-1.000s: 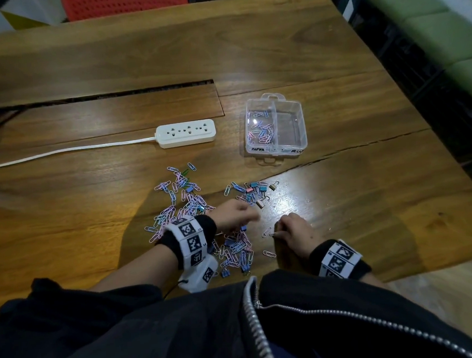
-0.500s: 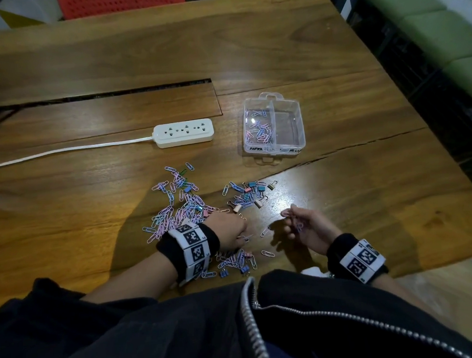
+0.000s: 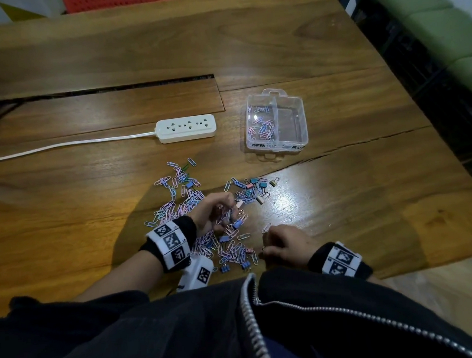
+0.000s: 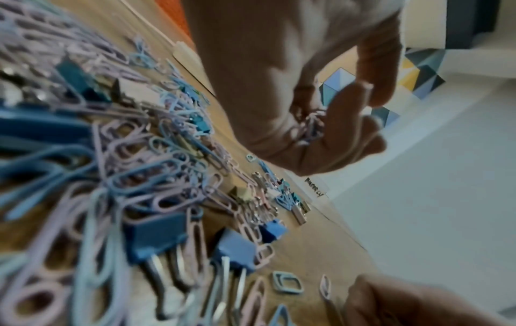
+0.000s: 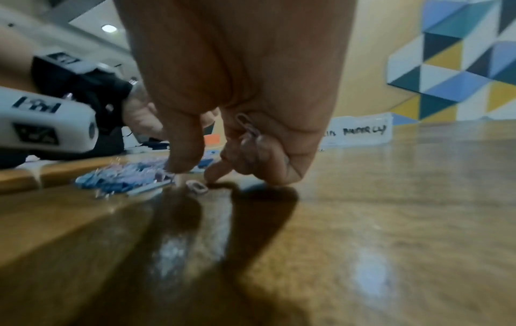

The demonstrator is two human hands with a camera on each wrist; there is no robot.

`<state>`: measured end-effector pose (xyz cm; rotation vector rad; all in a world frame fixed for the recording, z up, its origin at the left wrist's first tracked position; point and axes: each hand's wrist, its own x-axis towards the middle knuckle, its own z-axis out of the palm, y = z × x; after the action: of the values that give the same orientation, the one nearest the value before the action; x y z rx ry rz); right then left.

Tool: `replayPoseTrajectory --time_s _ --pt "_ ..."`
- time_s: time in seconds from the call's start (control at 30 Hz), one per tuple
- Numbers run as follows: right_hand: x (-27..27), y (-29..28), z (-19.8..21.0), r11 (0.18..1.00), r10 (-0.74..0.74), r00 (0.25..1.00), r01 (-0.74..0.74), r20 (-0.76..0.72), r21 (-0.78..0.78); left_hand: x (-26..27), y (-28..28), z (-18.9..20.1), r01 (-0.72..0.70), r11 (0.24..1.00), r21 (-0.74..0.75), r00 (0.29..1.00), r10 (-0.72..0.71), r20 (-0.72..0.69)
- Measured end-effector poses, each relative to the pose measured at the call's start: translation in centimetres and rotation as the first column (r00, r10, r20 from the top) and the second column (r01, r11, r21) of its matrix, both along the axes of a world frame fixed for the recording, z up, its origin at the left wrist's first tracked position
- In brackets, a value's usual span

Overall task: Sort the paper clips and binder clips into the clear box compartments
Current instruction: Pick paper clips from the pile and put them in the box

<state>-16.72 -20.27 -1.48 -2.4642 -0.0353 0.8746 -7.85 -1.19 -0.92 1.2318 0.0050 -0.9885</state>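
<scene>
Only paper clips (image 3: 262,127) in clear box (image 3: 298,100)

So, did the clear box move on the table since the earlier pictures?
No. The clear box sits right of the power strip, by the table crack, as before.

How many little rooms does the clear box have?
2. The left compartment holds paper clips; the right compartment of the box looks empty.
</scene>
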Motion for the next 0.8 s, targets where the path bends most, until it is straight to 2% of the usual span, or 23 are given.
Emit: replayPoseTrajectory --time_s 0.07,0.13,0.17,0.23,0.3,0.33,0.4,0.47,0.53,0.63,0.7,0.73,0.8 --pt "-0.1 -0.2 -0.5 0.994 0.089 0.995 -0.086 0.036 -0.069 -0.1 -0.3 0.2 0.013 0.990 0.143 0.999 -0.019 0.042" --pt "0.0 -0.1 -0.4 0.991 0.107 0.993 -0.102 0.058 -0.085 -0.5 -0.6 0.3 0.085 0.924 0.372 0.974 -0.155 0.163" --pt "0.1 0.0 -0.3 0.994 0.090 0.994 -0.086 0.059 -0.070 -0.7 -0.6 0.2 0.129 0.861 0.491 0.930 -0.278 0.242" --pt "0.2 0.0 -0.1 1.000 0.016 0.999 -0.015 0.029 -0.016 -1.4 -0.6 -0.2 0.201 0.713 0.672 0.766 -0.541 0.346" --pt "0.7 -0.3 0.0 0.982 -0.158 0.987 0.159 -0.012 0.105 -2.0 -0.5 -0.5 0.223 0.580 0.783 0.613 -0.708 0.350" --pt "0.9 -0.5 0.2 0.945 -0.258 0.965 0.262 -0.044 0.197 -2.2 -0.4 -0.5 0.211 0.534 0.819 0.554 -0.756 0.350" --pt "1.3 -1.1 0.6 0.808 -0.414 0.897 0.440 -0.153 0.393 -2.5 -0.6 -0.4 0.169 0.490 0.855 0.452 -0.810 0.374" --pt "1.8 -1.6 1.1 0.580 -0.495 0.801 0.593 -0.336 0.559 -2.8 -1.0 -0.6 0.106 0.482 0.870 0.362 -0.834 0.418" --pt "2.2 -1.9 1.4 0.385 -0.518 0.705 0.697 -0.484 0.605 -3.1 -1.4 -0.7 0.029 0.464 0.885 0.289 -0.852 0.437" --pt "2.4 -1.9 1.4 0.265 -0.519 0.620 0.771 -0.588 0.579 -3.5 -1.8 -1.0 -0.026 0.432 0.901 0.234 -0.874 0.426" --pt "2.5 -1.6 1.3 0.282 -0.542 0.602 0.787 -0.586 0.548 -3.6 -2.0 -1.1 -0.041 0.409 0.912 0.214 -0.888 0.408" --pt "2.5 -1.4 1.2 0.348 -0.565 0.618 0.779 -0.546 0.522 -3.7 -2.1 -1.2 -0.049 0.398 0.916 0.204 -0.894 0.399" --pt "2.3 -0.9 1.0 0.570 -0.588 0.717 0.696 -0.374 0.438 -3.6 -2.1 -1.3 -0.051 0.393 0.918 0.210 -0.895 0.394"
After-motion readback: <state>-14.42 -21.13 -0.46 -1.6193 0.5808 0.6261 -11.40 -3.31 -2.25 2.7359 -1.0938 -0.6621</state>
